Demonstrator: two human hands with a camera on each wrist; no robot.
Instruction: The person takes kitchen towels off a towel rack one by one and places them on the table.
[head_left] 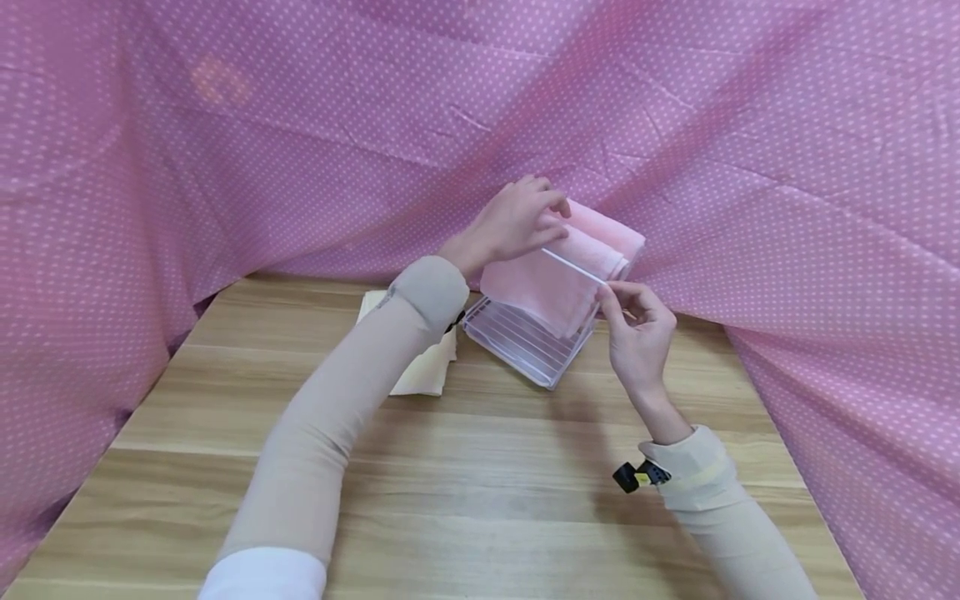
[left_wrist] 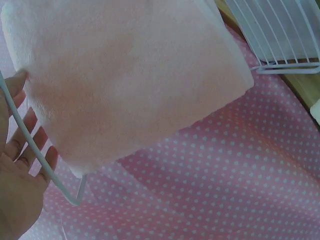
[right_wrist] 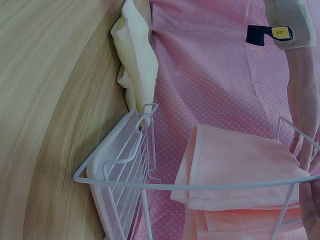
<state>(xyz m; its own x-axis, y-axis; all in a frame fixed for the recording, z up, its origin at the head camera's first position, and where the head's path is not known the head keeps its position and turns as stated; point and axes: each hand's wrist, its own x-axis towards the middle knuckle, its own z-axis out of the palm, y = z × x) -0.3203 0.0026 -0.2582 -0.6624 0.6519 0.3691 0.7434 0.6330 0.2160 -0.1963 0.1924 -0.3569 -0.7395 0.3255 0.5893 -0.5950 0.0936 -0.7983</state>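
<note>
A pink towel (head_left: 592,242) hangs folded over the upper bar of a white wire rack (head_left: 525,354), with its lower edge above the rack's slatted base. My left hand (head_left: 517,221) is at the towel's left side. Its fingertips touch the towel edge (left_wrist: 100,90) in the left wrist view, fingers spread rather than closed, a white wire crossing in front of them. With thumb and fingers, my right hand (head_left: 641,337) pinches the right end of the rack's bar. Only part of that hand (right_wrist: 311,205) shows in the right wrist view.
A pale yellow cloth (head_left: 423,375) lies on the wooden table (head_left: 480,500) left of the rack, partly behind my left forearm. Pink dotted fabric (head_left: 337,125) hangs behind and around the table. The rack stands near the table's back edge.
</note>
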